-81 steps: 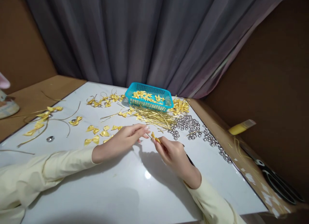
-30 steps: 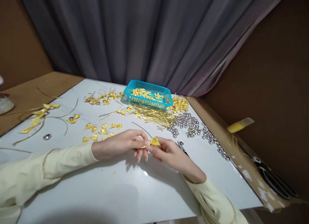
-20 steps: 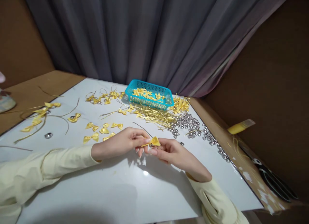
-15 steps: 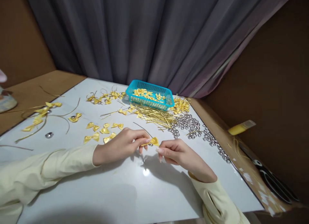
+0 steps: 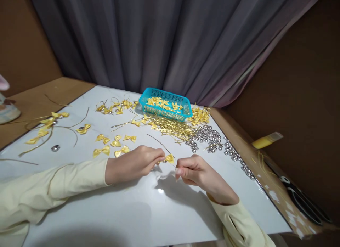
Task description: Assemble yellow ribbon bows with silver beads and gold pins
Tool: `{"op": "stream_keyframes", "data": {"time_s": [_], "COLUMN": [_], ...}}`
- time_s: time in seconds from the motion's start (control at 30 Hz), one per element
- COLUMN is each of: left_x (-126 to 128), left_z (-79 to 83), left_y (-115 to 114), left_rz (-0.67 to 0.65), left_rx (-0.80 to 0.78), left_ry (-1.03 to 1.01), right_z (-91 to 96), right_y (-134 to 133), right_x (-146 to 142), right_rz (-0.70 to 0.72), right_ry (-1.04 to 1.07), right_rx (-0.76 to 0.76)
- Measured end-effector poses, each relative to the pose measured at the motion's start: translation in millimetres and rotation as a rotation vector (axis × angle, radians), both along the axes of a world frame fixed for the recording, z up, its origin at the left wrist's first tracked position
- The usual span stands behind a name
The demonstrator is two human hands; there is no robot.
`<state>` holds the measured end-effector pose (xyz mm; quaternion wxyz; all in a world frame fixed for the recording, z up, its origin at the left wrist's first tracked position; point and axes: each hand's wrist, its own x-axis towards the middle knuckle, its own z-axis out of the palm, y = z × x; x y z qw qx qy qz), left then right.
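Pinching a yellow bow (image 5: 169, 158) at its left tip, the left hand (image 5: 135, 164) rests near the middle of the white counter (image 5: 148, 211). The right hand (image 5: 198, 172) sits just beside the bow, its fingers pressed together; whether they grip anything is too small to tell. A thin wire (image 5: 156, 142) runs from the bow toward the far edge. There a blue basket (image 5: 164, 115) holds more bows, with gold sticks (image 5: 172, 128) before it and silver beads (image 5: 209, 135) toward the right edge. Loose bows (image 5: 111, 144) lie left of the hands.
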<state>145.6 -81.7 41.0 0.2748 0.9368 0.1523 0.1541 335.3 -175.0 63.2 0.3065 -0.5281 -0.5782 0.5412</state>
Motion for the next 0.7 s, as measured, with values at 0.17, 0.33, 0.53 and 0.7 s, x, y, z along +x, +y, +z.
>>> {"op": "stream_keyframes", "data": {"time_s": [0.17,0.33,0.53,0.7], "left_x": [2.0,2.9,6.7,8.3], "left_z": [-2.1,-0.8,-5.7,-7.1], "left_y": [5.0,8.2,11.8,10.2], "left_rz": [-0.005,0.05,0.066,0.089], "left_rx": [-0.138,-0.36,-0.769,-0.895], "left_ry": [0.008,0.027,0.033,0.087], "right_z": [-0.8,6.0,17.7,16.4], "right_y": [2.2,2.5,-9.3,-10.8], "right_x": [2.7,12.5,32.8,39.1], "right_rz": [-0.021,-0.155,-0.039,0.105], "right_ry": [-0.055,-0.015,0.481,0.618], "right_rx": [0.005,0.001,-0.013,-0.044]}}
